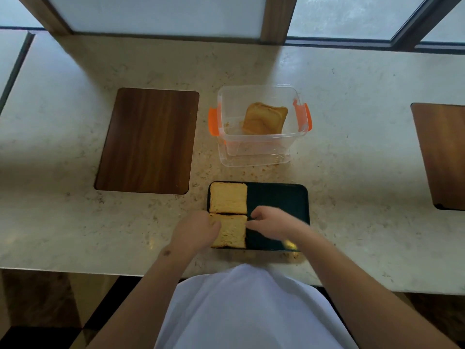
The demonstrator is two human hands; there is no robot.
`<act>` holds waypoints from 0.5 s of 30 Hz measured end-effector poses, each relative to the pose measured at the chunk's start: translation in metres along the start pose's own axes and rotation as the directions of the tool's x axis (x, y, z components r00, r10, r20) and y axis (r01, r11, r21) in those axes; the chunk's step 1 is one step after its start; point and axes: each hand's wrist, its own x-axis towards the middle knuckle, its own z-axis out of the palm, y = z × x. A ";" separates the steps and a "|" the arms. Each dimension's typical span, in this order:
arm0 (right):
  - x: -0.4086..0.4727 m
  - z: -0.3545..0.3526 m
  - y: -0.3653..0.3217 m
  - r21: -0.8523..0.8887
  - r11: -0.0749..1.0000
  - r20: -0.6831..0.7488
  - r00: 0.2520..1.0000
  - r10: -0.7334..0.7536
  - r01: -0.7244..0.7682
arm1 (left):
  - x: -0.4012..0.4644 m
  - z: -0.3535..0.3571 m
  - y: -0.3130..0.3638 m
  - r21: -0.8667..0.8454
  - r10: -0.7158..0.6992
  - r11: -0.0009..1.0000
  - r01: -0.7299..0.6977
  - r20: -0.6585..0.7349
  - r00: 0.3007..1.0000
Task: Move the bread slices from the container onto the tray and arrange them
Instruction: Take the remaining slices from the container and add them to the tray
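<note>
A dark tray (279, 197) lies on the counter close to me. Two bread slices lie flat in its left half: a far slice (228, 198) and a near slice (232, 231), edges touching. My left hand (195, 229) rests on the near slice's left edge with the thumb on it. My right hand (273, 224) touches that slice's right edge with its fingertips, motion-blurred. Beyond the tray stands a clear plastic container (260, 144) with orange clips, holding stacked bread slices (264, 118) that lean inside it.
A dark wooden board (147, 141) is set into the pale stone counter (364, 157) left of the container. Another wooden board (442, 154) shows at the right edge. Crumbs lie around the container. Windows run along the back.
</note>
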 end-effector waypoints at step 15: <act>0.087 -0.246 -0.098 -0.444 0.895 -0.406 0.901 -0.153 -0.048 | 0.138 -0.146 0.218 -0.875 -0.134 0.479 0.069 0.005 0.991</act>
